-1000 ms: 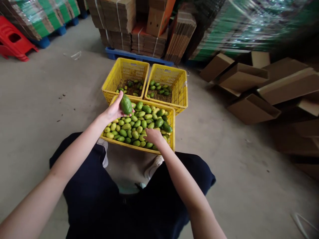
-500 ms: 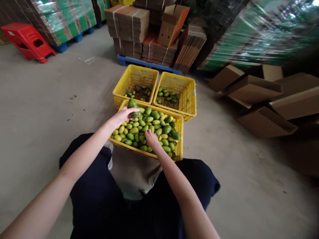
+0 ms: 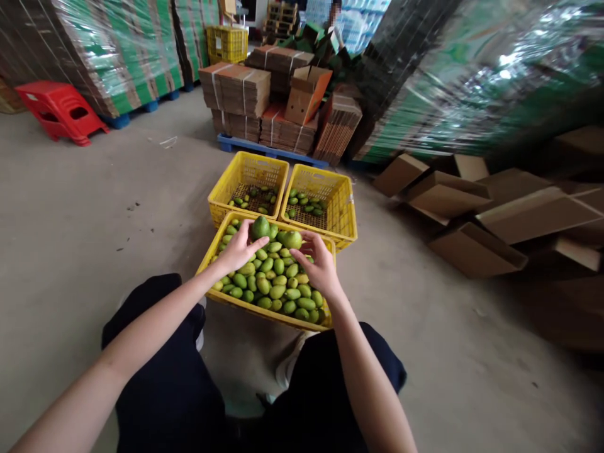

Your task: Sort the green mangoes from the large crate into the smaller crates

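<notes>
A yellow crate [image 3: 204, 263] full of green and yellowish oval fruits [image 3: 263, 286] stands on the floor between my knees. Over its far left part my left hand [image 3: 240, 247] holds a larger dark green fruit [image 3: 260, 228] between thumb and fingers. My right hand [image 3: 318, 261] curls round a lighter green fruit [image 3: 292, 240] near the far right part, thumb in front; some of its fingers are hidden behind the fruit. The two held fruits are a short way apart, with other fruits showing between them.
Behind stand two yellow crates, left [image 3: 225, 187] and right [image 3: 346, 217], each with some fruits at the bottom. Farther back are flattened cartons [image 3: 236, 91] on a blue pallet [image 3: 274, 151]. Open cardboard boxes [image 3: 448, 195] lie right; a red stool [image 3: 61, 110] stands left.
My right hand has risen from the middle of the pile to the far right part and now has a lighter green fruit. My left hand still holds its fruit. The view has tilted up.
</notes>
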`<state>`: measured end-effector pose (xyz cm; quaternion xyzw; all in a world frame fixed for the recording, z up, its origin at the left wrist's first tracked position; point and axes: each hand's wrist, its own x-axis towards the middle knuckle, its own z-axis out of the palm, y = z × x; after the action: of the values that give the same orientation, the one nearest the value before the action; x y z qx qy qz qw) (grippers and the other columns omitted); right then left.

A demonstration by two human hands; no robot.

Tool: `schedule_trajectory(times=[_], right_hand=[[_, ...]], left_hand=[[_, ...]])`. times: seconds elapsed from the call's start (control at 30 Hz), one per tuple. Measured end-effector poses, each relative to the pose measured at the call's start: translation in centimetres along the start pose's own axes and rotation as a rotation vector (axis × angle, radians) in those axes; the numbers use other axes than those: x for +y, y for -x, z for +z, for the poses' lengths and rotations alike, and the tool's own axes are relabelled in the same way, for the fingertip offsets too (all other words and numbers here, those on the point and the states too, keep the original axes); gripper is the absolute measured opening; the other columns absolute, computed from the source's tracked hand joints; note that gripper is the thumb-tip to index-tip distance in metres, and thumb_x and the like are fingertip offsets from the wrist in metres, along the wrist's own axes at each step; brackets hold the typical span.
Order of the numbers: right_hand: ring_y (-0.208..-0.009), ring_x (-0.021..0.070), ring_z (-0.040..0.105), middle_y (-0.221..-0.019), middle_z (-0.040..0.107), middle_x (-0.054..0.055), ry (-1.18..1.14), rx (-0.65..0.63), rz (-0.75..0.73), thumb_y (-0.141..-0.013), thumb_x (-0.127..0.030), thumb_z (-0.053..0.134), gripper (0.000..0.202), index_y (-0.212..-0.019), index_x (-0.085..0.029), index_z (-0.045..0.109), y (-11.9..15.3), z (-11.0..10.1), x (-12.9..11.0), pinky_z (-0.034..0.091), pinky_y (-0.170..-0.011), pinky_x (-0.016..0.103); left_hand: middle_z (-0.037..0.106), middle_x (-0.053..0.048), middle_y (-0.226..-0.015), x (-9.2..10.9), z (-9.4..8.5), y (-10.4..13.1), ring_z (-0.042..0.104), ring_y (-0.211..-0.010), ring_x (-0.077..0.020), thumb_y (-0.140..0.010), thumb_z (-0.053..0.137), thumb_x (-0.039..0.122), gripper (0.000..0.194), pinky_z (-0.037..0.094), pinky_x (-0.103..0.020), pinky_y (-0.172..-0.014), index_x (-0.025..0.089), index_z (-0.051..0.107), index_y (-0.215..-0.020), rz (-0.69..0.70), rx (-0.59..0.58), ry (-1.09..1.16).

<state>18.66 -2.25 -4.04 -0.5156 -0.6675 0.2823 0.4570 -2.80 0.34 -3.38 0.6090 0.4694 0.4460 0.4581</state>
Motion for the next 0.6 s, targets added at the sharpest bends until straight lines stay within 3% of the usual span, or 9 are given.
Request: schedule_trajectory(times=[0.1, 0.17, 0.27, 0.43, 0.6], right_hand=[[-0.085, 0.0178, 0.065, -0.107, 0.064, 0.004, -0.17, 0.179, -0.011, -0.087, -0.037, 0.065, 0.031, -0.113, -0.028, 0.052, 0.6, -0.4, -0.8, 0.057, -0.078, 0.037], [-0.084, 0.0177, 0.064, -0.107, 0.063, 0.005, -0.101, 0.266, -0.048, -0.088, -0.032, 0.064, 0.03, -0.115, -0.027, 0.051, 1.2, 0.1, -1.2, 0.058, -0.078, 0.038], [-0.092, 0.0202, 0.065, -0.111, 0.061, 0.008, 0.091, 0.29, -0.219, -0.09, -0.022, 0.06, 0.03, -0.119, -0.026, 0.052, 1.8, 0.7, -1.8, 0.059, -0.08, 0.041], [-0.115, 0.0253, 0.061, -0.122, 0.059, 0.013, 0.24, 0.279, -0.42, -0.093, -0.015, 0.054, 0.039, -0.13, -0.026, 0.048, 2.0, 0.7, -2.4, 0.06, -0.087, 0.044], [-0.122, 0.0271, 0.058, -0.127, 0.058, 0.013, 0.218, 0.258, -0.391, -0.095, -0.016, 0.051, 0.039, -0.131, -0.027, 0.045, 1.9, 0.6, -2.2, 0.059, -0.09, 0.048]], left_hand=[[0.066, -0.01, -0.113, -0.1, 1.2, 0.9, 0.066, -0.101, -0.0246, -0.083, 0.072, 0.038, 0.044, 0.054, -0.041, -0.09, 0.02, 0.05, -0.116, 0.294, 0.07, -0.225], [0.065, -0.011, -0.116, -0.2, 1.7, 1.1, 0.065, -0.109, -0.0252, -0.085, 0.071, 0.032, 0.041, 0.052, -0.042, -0.096, 0.021, 0.05, -0.118, 0.49, 0.148, -0.358], [0.063, -0.012, -0.123, -0.2, 2.0, 1.1, 0.062, -0.118, -0.0254, -0.087, 0.067, 0.02, 0.041, 0.051, -0.043, -0.099, 0.022, 0.048, -0.123, 0.698, 0.21, -0.476], [0.059, -0.012, -0.121, 0.0, 2.3, 0.8, 0.061, -0.115, -0.0232, -0.086, 0.065, 0.015, 0.046, 0.053, -0.041, -0.095, 0.021, 0.045, -0.127, 0.828, 0.266, -0.488], [0.061, -0.012, -0.122, 0.4, 2.4, 1.0, 0.061, -0.116, -0.024, -0.087, 0.068, 0.024, 0.042, 0.054, -0.04, -0.093, 0.023, 0.051, -0.126, 0.782, 0.242, -0.438]])
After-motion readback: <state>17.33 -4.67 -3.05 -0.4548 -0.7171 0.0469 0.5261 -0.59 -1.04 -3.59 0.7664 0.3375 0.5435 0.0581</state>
